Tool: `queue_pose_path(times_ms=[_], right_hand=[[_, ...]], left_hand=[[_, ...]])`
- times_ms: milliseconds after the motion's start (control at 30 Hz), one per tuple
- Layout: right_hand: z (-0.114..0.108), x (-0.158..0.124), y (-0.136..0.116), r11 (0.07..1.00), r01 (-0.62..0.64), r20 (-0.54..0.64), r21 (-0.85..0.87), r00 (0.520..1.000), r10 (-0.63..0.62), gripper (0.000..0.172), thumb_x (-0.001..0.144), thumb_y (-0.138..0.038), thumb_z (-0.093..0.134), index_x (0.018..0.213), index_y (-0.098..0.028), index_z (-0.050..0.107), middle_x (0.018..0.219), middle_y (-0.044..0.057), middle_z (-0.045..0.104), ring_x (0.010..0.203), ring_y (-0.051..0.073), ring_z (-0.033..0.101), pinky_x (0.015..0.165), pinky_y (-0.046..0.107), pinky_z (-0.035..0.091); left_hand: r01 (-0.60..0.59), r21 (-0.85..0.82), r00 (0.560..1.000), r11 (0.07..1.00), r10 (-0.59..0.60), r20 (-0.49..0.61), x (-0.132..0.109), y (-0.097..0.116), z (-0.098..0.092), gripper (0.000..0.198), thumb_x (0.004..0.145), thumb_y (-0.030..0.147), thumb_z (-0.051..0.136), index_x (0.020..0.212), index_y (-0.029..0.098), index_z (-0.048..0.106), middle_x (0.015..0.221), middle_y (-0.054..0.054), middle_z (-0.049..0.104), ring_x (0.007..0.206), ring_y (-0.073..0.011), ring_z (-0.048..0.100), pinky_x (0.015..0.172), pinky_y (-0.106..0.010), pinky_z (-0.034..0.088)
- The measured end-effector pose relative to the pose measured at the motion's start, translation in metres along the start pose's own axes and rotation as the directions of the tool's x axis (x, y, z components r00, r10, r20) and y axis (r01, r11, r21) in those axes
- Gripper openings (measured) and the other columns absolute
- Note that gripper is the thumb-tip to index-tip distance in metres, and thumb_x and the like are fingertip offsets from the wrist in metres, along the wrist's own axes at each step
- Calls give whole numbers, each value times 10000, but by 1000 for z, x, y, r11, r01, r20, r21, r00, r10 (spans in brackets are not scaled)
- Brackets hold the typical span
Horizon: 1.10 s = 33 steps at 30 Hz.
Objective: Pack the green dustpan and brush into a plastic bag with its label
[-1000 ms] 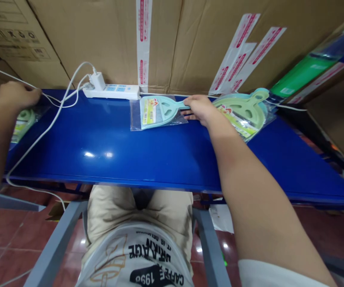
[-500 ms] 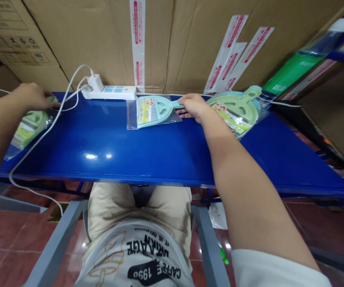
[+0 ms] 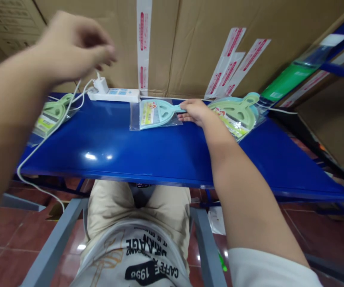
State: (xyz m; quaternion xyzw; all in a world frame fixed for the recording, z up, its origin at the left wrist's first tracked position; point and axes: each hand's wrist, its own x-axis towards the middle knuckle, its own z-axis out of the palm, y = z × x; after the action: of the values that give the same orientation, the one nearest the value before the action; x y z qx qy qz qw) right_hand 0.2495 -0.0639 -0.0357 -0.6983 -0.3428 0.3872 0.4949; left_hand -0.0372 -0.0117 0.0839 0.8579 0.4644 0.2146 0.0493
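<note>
My right hand [image 3: 194,111] grips the handle of a light-blue dustpan-and-brush set [image 3: 157,113], which lies on the blue table [image 3: 148,155] in a clear bag with its pan pointing left. My left hand [image 3: 80,46] is raised above the table's back left, in front of the cardboard; it is blurred, with loosely bent fingers and nothing visible in them. Below it lies a bagged green dustpan set [image 3: 54,113], partly behind my left forearm. To the right of my right hand rest stacked bagged dustpan sets [image 3: 239,113], a green one over a blue one.
A white power strip [image 3: 115,94] with a plugged-in charger stands along the back edge. Its white cable [image 3: 37,153] hangs over the table's front left. Large cardboard boxes [image 3: 186,48] wall off the back. A green-labelled bottle [image 3: 294,75] leans at the back right.
My left hand has let go of the green dustpan set and risen up and to the right. My right hand stays on the blue set's handle. The view has shifted slightly.
</note>
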Motion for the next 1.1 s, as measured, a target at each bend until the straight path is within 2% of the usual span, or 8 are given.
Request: queue_pose_path(times_ms=[67,133,233,333,467,667,933,1100], right_hand=[[1,-3,-1,999,-27,13,40,1000,27,249,1010,5,471,897,-196,564,641,-19,579,532,104,593,514,180,571],[2,-4,-2,996,-51,18,70,999,50,263,997,22,447,898,-187,571,634,-6,595,551,116,619,547,201,595],[2,1,0,993,-75,22,91,997,73,284,967,44,435,894,-180,594,632,6,612,576,124,636,618,235,635],[0,10,5,989,-44,-7,143,999,45,296,940,50,436,876,-182,607,649,9,621,590,126,636,661,268,664],[-4,19,8,973,47,-68,226,997,-32,278,909,37,454,880,-192,609,701,13,634,633,137,654,663,288,678],[-5,19,6,951,132,-58,278,991,-121,223,886,-4,524,890,-219,581,733,-9,623,632,134,654,676,312,686],[1,21,14,963,125,68,238,987,-145,122,930,-234,650,832,-238,577,691,-10,613,637,153,651,622,288,638],[2,10,11,990,116,107,85,986,-125,224,901,-376,762,820,-239,604,610,-44,547,517,131,551,466,232,474]], left_hand=[[-134,25,990,991,133,45,-4,33,25,536,967,530,557,1258,132,766,1168,-76,785,1111,-296,732,1033,-460,539],[-175,53,977,983,166,132,-1,44,60,378,982,298,571,1239,131,791,1245,-124,796,1213,-310,723,1092,-436,523],[-21,32,991,999,17,133,6,29,110,414,956,186,555,1316,145,756,1316,-153,779,1271,-304,714,1131,-423,519],[105,-51,987,993,-97,130,8,3,136,458,977,213,571,1405,98,687,1369,-207,755,1313,-333,694,1148,-436,512],[245,-253,969,936,-225,103,12,-12,140,483,1003,248,596,1466,111,612,1292,-184,781,1282,-324,713,1122,-428,531],[338,-608,937,719,-315,149,17,-6,141,241,1046,274,550,1151,139,720,1027,-144,769,1064,-307,773,955,-476,606],[369,-777,904,510,-392,171,11,1,139,95,939,205,734,1021,163,708,837,-65,682,1021,-301,772,905,-437,621],[373,-824,899,426,-387,207,9,7,142,73,918,157,758,940,170,690,774,-36,660,958,-275,779,865,-399,617]])
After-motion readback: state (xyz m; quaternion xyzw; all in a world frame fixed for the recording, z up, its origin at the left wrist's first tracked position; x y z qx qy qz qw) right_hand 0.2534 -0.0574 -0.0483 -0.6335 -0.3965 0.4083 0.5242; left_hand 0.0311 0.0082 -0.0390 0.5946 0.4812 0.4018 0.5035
